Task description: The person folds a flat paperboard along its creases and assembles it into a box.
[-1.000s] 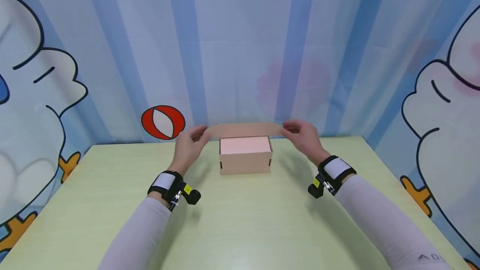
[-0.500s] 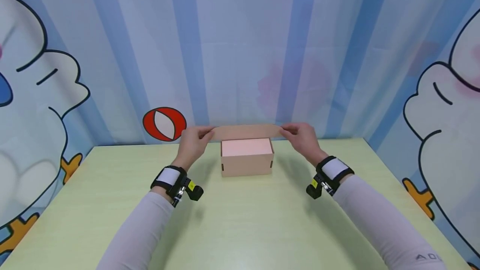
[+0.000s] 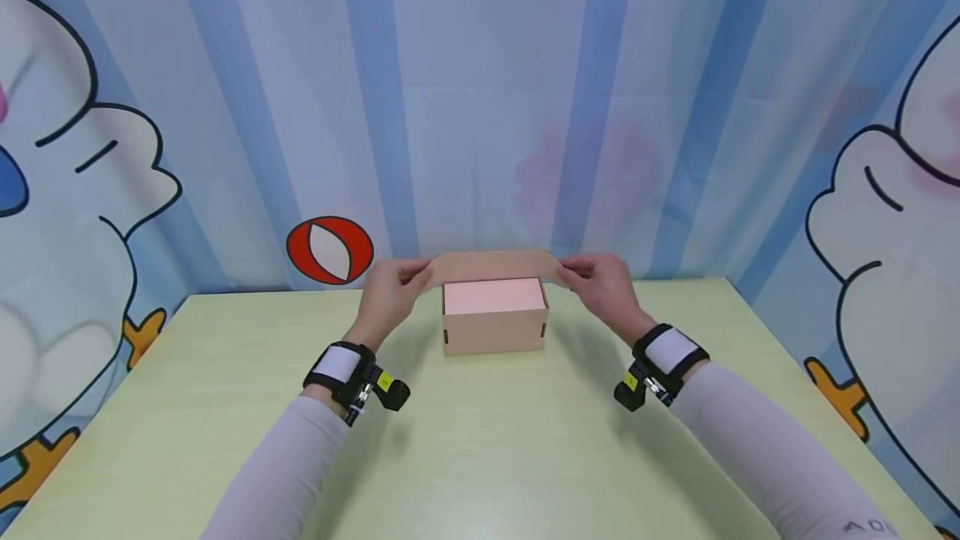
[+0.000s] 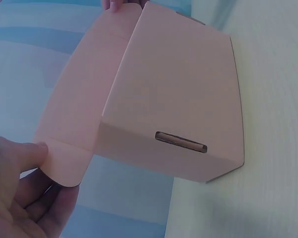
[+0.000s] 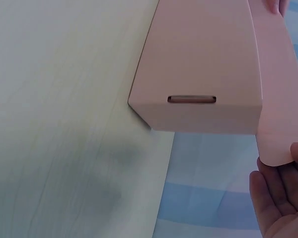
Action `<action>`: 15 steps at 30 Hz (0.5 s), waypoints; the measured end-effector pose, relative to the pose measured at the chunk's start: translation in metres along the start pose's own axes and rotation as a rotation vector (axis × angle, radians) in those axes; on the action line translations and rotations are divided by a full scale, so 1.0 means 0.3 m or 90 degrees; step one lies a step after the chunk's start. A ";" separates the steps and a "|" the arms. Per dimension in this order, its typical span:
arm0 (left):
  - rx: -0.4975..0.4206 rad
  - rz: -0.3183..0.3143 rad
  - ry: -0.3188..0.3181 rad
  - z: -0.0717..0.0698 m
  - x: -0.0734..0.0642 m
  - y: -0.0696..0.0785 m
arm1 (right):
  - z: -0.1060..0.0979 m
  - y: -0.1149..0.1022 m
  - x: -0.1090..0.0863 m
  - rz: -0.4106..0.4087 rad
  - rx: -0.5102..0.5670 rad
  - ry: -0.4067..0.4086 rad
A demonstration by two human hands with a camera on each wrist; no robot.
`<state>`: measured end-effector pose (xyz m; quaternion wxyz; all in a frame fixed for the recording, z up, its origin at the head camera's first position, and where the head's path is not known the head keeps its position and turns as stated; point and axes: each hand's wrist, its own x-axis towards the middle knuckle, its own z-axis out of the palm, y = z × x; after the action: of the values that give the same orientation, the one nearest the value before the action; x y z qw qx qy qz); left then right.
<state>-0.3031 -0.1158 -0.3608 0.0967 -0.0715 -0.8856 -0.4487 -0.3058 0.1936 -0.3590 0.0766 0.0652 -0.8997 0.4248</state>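
A small brown cardboard box (image 3: pixel 495 333) stands on the table in the head view, its lid (image 3: pixel 491 267) raised along the far side. Pale pink (image 3: pixel 491 295) shows in the box's top opening. My left hand (image 3: pixel 387 297) pinches the lid's left side flap (image 4: pixel 67 163) between thumb and fingers. On the other end, my right hand (image 3: pixel 604 292) holds the right side flap (image 5: pixel 275 150) with the thumb on one face and fingers behind it. Both flaps bend down from the lid. Each wrist view shows a narrow slot near a lower corner of the box's front.
The pale wooden table (image 3: pixel 495 448) stretches toward me in front of the box. Close behind its far edge hangs a blue striped curtain (image 3: pixel 480 107) with cartoon prints. A camera on a strap (image 3: pixel 390 392) sits on each wrist.
Both hands have drawn slightly inward, and their fingers have closed on the lid's side flaps. The flaps now angle down instead of spreading straight outward. The box stays in place.
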 end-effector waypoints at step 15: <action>-0.048 -0.028 0.034 0.037 -0.024 0.011 | 0.045 -0.044 -0.028 -0.017 0.001 0.017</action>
<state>-0.2967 -0.1051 -0.3663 0.1075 -0.0434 -0.8665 -0.4855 -0.2964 0.1753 -0.3591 0.0940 0.0715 -0.8974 0.4251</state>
